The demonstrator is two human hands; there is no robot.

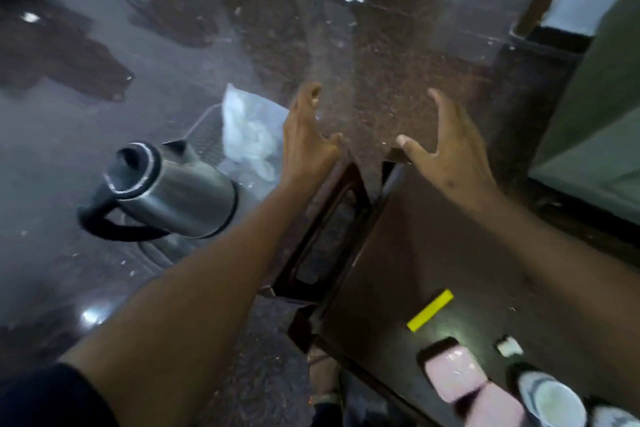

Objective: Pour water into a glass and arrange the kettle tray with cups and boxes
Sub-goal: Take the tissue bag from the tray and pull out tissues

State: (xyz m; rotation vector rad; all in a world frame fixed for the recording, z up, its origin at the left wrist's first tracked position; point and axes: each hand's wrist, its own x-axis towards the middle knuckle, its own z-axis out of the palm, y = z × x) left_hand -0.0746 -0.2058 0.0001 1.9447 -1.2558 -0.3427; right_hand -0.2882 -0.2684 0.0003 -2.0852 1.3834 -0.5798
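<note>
A steel kettle [166,191] with a black handle and open lid stands at the left, beside a clear plastic bag [249,132]. Both lie by a grey mesh-patterned tray [207,128]. A dark wooden tray [325,229] with a raised rim sits between my arms. My left hand [308,135] hovers past its far end, fingers spread, holding nothing. My right hand [446,149] is also spread and empty, its thumb at the far corner of a dark tabletop [433,253]. Pink boxes [453,374] and a white cup [554,402] stand at the bottom right.
A yellow stick [431,310] and a small white scrap [509,347] lie on the dark tabletop. A speckled stone floor [381,62] stretches ahead. A green panel [595,135] rises at the right. The picture is blurred.
</note>
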